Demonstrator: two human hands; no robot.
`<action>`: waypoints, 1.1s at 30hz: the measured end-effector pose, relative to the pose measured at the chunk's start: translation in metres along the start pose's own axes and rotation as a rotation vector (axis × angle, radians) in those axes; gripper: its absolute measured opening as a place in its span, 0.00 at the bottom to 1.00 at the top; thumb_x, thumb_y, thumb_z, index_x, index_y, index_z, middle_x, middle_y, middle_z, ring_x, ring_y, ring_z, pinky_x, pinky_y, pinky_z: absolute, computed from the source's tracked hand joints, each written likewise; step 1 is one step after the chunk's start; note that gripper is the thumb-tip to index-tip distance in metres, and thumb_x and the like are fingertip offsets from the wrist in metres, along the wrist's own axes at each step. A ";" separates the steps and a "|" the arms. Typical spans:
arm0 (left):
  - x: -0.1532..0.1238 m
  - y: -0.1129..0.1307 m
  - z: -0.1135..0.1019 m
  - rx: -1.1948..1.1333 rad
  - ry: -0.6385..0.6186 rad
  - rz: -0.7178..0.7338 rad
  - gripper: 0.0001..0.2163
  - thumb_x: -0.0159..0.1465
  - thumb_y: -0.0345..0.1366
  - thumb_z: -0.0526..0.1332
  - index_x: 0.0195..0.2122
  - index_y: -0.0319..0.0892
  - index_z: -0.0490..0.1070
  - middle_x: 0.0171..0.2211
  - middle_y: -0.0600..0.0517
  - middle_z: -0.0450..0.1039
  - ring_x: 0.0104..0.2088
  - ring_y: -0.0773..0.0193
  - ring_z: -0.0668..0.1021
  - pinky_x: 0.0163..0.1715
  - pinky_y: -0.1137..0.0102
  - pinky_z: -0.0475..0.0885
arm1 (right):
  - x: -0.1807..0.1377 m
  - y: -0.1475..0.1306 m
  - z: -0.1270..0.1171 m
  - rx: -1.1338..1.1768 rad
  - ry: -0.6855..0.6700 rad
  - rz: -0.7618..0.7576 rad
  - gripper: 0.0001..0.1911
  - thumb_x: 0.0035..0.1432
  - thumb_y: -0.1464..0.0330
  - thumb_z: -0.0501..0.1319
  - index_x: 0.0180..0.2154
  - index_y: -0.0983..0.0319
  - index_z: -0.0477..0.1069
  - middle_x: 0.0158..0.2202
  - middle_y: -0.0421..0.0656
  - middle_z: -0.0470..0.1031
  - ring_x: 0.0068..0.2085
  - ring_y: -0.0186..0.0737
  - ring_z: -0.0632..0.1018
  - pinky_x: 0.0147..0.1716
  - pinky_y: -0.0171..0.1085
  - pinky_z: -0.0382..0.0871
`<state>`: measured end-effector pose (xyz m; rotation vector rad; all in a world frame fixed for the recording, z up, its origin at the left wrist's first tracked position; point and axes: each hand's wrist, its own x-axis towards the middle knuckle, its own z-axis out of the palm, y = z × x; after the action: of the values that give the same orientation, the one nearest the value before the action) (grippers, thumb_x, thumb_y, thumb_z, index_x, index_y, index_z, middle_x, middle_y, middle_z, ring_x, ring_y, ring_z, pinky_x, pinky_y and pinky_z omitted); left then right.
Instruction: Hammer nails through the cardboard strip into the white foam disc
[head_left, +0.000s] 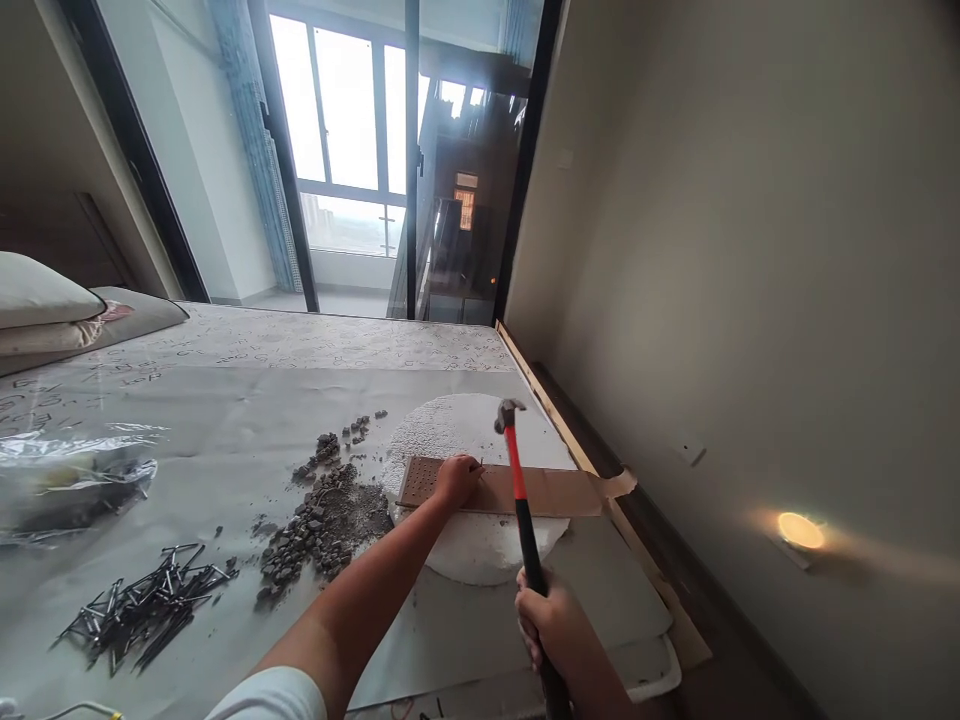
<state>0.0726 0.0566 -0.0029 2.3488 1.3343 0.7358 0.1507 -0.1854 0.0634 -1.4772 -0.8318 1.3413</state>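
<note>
My right hand point(553, 625) is wrapped round the black grip of a hammer point(520, 490) with a red-and-black handle. Its metal head is raised above a strip of brown cardboard point(555, 492). The strip lies across a round white foam disc point(450, 425). My left hand point(456, 478) rests on the strip, fingers pinched on a small nail point(481, 466) that stands upright on the cardboard. Several nail heads dot the strip's left end.
A pile of loose nails point(150, 600) lies at the front left on a plastic-covered mattress point(225, 400). Grey rubble and dust point(319, 515) sit left of the disc. A clear plastic bag point(75, 480) lies further left. The wall point(750, 300) and a floor gap are on the right.
</note>
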 end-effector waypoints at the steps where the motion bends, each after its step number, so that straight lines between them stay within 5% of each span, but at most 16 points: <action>1: 0.000 0.000 0.000 0.001 0.000 -0.006 0.12 0.58 0.39 0.56 0.28 0.39 0.76 0.30 0.47 0.76 0.31 0.63 0.72 0.31 0.71 0.59 | 0.001 0.002 0.001 -0.006 -0.015 0.028 0.06 0.41 0.66 0.51 0.24 0.58 0.53 0.09 0.28 0.50 0.10 0.27 0.54 0.08 0.28 0.47; 33: -0.004 0.007 -0.005 0.023 -0.061 -0.053 0.12 0.58 0.38 0.54 0.29 0.39 0.77 0.30 0.46 0.75 0.31 0.63 0.73 0.31 0.71 0.60 | -0.006 0.005 0.014 -0.062 -0.042 0.119 0.06 0.42 0.68 0.51 0.26 0.58 0.54 0.09 0.28 0.51 0.10 0.28 0.55 0.07 0.28 0.50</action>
<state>0.0729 0.0498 0.0036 2.3248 1.3798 0.6314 0.1350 -0.1896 0.0616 -1.5725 -0.8296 1.4497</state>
